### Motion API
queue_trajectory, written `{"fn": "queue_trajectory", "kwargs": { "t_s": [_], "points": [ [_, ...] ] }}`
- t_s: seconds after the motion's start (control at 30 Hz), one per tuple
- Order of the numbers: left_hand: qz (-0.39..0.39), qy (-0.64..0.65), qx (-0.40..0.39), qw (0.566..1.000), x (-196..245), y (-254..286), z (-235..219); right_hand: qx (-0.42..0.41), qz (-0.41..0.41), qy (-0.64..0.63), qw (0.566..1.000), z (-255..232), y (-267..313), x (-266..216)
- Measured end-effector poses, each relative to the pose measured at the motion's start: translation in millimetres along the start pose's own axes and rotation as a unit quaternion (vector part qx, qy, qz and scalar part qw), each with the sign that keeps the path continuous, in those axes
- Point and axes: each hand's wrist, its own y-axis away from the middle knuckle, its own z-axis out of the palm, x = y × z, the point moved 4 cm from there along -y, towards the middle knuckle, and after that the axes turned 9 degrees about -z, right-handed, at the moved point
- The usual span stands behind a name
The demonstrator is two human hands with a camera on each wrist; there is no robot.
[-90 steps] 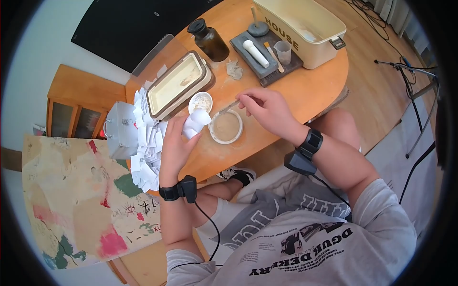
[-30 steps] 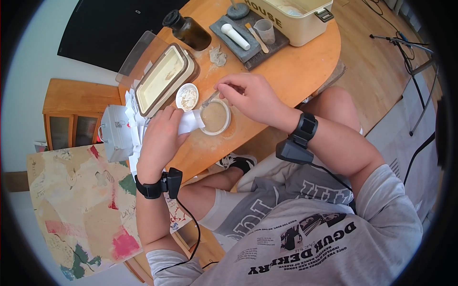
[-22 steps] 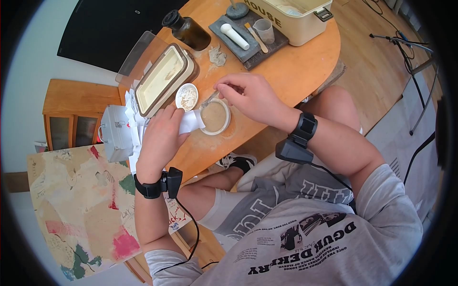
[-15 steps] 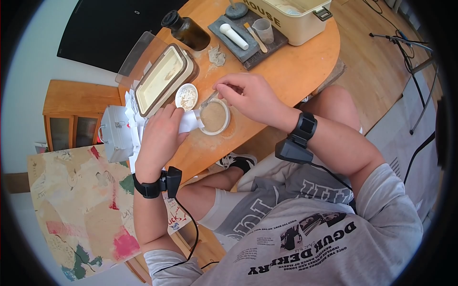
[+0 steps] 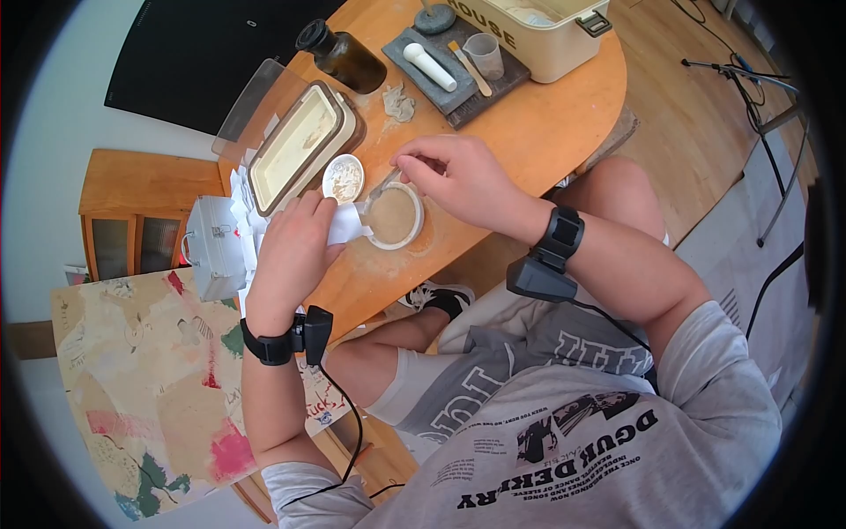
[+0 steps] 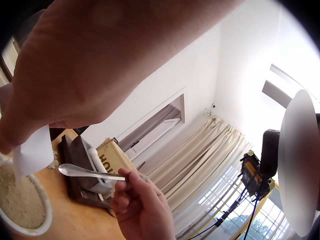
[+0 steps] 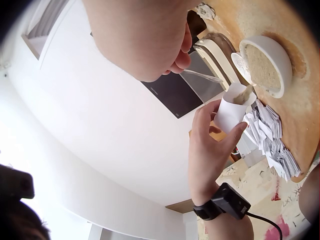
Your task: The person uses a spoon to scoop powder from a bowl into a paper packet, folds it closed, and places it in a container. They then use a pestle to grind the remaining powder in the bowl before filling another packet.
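My left hand (image 5: 295,251) grips a curled white paper packet (image 5: 345,227), tipped so its mouth leans over the near-left rim of a white bowl (image 5: 419,226). Tan powder (image 5: 393,215) fills much of that bowl. In the right wrist view, brownish powder shows at the lip of the paper packet (image 7: 231,116), with thumb and fingers around its sides. My right hand (image 5: 454,172) pinches the handle of a small metal spoon (image 6: 82,171). The spoon's tip is over the bowl's edge, close to the packet's mouth. A small white dish (image 5: 344,179) with pale flaky residue stands just beyond.
Folded white papers (image 7: 272,140) pile at the table's left, beside a silver case (image 5: 214,247). Behind stand a cream tray box (image 5: 295,145), a brown bottle (image 5: 344,57), a slate board with a white pestle (image 5: 429,67), and a large cream bin (image 5: 564,40).
Since three seconds ago, my left hand has turned over and tipped the paper packet down toward the bowl. The right hand still pinches the spoon there. The head view has shifted.
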Motion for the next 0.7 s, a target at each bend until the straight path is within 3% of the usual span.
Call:
{"fn": "queue_trajectory", "kwargs": {
  "t_s": [0.7],
  "points": [
    [0.006,-0.041,-0.015,0.999,4.9,-4.6,-9.5,-0.003,0.004,-0.005,1.000,0.6,0.1,1.6]
  ]
}}
